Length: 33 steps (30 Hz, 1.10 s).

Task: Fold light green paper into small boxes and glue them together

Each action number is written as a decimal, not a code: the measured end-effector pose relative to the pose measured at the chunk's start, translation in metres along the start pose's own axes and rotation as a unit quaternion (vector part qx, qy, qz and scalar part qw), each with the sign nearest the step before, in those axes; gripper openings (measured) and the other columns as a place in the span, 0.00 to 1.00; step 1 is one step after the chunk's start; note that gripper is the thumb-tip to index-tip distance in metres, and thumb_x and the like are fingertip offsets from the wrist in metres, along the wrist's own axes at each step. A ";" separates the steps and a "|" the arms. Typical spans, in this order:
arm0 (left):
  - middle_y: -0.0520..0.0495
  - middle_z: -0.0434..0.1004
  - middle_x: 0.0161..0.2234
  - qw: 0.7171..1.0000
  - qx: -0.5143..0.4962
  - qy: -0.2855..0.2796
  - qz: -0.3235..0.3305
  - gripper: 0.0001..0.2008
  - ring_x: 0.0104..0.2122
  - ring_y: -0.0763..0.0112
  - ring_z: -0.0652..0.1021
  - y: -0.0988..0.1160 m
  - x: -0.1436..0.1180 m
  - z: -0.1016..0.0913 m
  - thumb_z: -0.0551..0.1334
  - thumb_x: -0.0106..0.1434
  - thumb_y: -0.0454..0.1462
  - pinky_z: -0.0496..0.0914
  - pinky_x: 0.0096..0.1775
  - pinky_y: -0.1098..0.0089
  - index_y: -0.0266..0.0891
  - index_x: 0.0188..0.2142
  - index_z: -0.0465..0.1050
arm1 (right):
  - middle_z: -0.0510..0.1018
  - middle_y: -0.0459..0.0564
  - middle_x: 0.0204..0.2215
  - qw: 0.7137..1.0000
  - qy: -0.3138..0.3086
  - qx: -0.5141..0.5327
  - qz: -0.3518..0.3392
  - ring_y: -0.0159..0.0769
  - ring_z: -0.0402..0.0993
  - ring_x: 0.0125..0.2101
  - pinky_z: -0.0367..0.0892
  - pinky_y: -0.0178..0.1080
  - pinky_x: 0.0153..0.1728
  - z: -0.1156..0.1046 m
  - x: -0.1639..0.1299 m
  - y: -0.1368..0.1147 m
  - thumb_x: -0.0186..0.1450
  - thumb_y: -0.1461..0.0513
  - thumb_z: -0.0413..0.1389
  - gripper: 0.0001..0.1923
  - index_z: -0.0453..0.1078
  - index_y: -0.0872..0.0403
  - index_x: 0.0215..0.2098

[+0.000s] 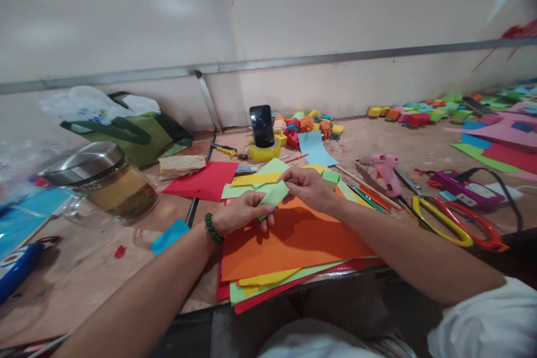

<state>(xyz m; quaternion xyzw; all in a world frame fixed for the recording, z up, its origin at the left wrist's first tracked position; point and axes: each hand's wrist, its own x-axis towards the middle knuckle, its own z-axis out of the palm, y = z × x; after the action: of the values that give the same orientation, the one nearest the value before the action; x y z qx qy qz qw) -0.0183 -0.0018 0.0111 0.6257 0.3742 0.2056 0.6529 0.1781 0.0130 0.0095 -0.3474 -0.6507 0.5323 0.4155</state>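
A small folded piece of light green paper (274, 194) is pinched between my two hands. My left hand (247, 212), with a dark green bead bracelet (213, 229) at the wrist, grips its left side, fingers closed. My right hand (306, 185) has its thumb and fingers closed on the upper right corner. Beneath both hands lies a large orange sheet (293, 246) on top of a stack of coloured paper. A yellow strip (258, 179) lies just behind the held paper, and a curled green piece (331, 178) sits beyond my right hand.
At the back a phone (262, 126) leans upright on a yellow tape roll (264, 150), near several small folded paper blocks (308, 123). Rightward lie a pink glue gun (388, 170), scissors (444, 224) and a purple device (470, 187). A glass jar (113, 184) and green bag (142, 134) stand left.
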 end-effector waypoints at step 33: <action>0.48 0.77 0.24 0.998 0.039 0.016 -0.046 0.22 0.20 0.73 0.75 0.000 -0.001 0.000 0.68 0.51 0.52 0.66 0.23 0.74 0.35 0.33 0.69 | 0.71 0.38 0.16 0.991 -0.010 -0.115 0.069 0.27 0.69 0.16 0.61 0.29 0.19 -0.016 0.006 0.002 0.53 0.63 0.62 0.16 0.65 0.56 0.39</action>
<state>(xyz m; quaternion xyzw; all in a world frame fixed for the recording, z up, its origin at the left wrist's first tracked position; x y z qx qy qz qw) -0.0192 -0.0028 0.0116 0.6298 0.4204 0.1706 0.6305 0.1905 0.0251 0.0101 -0.4313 -0.6863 0.4847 0.3286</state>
